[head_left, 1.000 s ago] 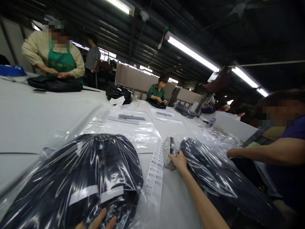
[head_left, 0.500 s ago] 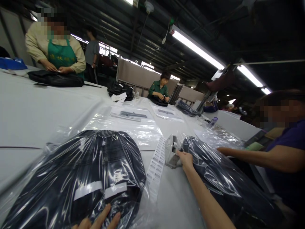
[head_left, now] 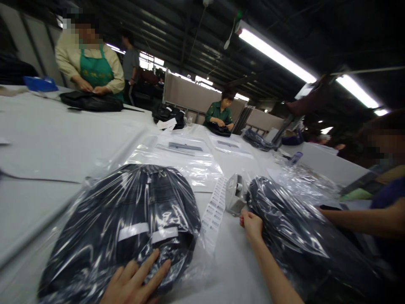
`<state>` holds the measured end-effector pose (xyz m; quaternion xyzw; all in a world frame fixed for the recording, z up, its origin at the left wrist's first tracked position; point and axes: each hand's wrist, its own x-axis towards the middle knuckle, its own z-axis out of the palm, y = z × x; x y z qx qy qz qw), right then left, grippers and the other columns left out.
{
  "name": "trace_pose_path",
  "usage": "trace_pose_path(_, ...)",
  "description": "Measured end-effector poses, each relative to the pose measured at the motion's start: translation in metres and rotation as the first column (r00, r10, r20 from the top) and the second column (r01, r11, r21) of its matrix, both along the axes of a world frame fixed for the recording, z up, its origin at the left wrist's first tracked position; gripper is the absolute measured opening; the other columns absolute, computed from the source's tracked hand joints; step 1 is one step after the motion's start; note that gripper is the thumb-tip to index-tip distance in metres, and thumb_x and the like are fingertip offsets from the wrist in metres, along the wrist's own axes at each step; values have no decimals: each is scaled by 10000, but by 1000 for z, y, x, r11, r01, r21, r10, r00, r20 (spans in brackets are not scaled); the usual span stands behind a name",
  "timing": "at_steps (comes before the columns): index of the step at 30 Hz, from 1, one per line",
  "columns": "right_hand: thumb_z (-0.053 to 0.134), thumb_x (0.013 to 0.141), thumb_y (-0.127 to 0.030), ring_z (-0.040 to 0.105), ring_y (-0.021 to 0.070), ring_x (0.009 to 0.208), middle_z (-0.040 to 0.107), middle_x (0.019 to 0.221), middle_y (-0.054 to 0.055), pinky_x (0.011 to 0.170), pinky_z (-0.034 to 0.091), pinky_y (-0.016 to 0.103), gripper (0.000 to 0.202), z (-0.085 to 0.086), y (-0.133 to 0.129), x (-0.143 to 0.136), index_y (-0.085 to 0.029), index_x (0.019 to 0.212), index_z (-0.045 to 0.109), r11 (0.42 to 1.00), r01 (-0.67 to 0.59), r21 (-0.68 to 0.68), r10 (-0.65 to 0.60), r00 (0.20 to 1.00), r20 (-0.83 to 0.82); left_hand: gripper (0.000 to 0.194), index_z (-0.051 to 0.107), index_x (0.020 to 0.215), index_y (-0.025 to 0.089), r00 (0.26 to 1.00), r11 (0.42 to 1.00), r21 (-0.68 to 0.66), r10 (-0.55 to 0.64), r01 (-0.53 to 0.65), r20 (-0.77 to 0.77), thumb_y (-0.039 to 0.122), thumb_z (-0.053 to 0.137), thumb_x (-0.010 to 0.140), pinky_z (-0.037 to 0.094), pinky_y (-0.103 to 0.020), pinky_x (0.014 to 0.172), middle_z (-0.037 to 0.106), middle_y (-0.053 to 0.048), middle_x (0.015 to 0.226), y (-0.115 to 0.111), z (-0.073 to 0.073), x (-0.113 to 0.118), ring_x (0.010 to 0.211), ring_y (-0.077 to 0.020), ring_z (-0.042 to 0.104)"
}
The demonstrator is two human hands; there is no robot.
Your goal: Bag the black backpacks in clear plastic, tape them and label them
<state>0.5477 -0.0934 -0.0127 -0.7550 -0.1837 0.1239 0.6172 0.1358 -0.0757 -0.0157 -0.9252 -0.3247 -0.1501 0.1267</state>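
Observation:
A dark backpack [head_left: 126, 211] in a clear plastic bag lies in front of me, with white strips showing on its front. My left hand [head_left: 136, 278] rests on its lower part, fingers spread over the plastic. To the right, my right hand [head_left: 252, 226] is closed in a pinch just below a grey tape dispenser [head_left: 234, 195]. Whatever is between those fingertips is too small to make out. A sheet of barcode stickers [head_left: 215, 211] lies between the backpack and the dispenser. Beside my right forearm is another dark bag in plastic [head_left: 294, 223].
A co-worker's arm [head_left: 360, 221] reaches over the right-hand bag. Flat clear plastic bags [head_left: 202, 169] lie beyond the backpack on the white table [head_left: 63, 139]. Crumpled plastic [head_left: 310, 179] lies at right. Two people across the table handle black bags.
My right hand has drawn back from the tape dispenser, toward me. The left hand shows more fully on the backpack. The whole view has shifted somewhat.

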Motion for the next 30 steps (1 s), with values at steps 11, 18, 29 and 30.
trace_pose_path(11, 618, 738, -448, 503, 124, 465, 578, 555, 4, 454, 422, 231, 288, 80, -24, -87, -168, 733, 684, 551, -784, -286, 832, 543, 114, 602, 342, 1338, 443, 999, 972, -234, 26, -36, -46, 419, 623, 807, 382, -492, 858, 401, -33, 1401, -13, 24, 2, 1022, -274, 454)
trace_pose_path(18, 501, 817, -147, 572, 123, 659, 676, 736, 0, 657, 416, 216, 237, 158, 27, -194, -223, 822, 725, -340, -673, -657, 868, -493, 56, 568, 307, 1354, 445, 1000, 971, -239, 16, -22, -23, 483, 547, 840, 368, -484, 851, 379, -50, 1400, -15, 22, 3, 1033, -278, 440)
trace_pose_path(29, 686, 572, -31, 366, 85, 411, 488, 401, -53, 469, 263, 220, 208, 119, 65, -241, -213, 478, 652, -205, -320, -925, 799, -600, 30, 537, 310, 1355, 423, 1000, 957, -291, -4, 3, -2, 483, 509, 860, 360, -446, 812, 343, -44, 1425, -15, 23, 2, 997, -268, 431)
trace_pose_path(30, 701, 565, -51, 403, 91, 416, 487, 395, -48, 474, 281, 219, 197, 115, 66, -243, -207, 461, 639, -186, -339, -922, 816, -576, 47, 531, 321, 1350, 420, 1000, 954, -299, -4, 3, -4, 477, 515, 859, 357, -441, 813, 329, -46, 1433, -15, 23, 2, 998, -265, 432)
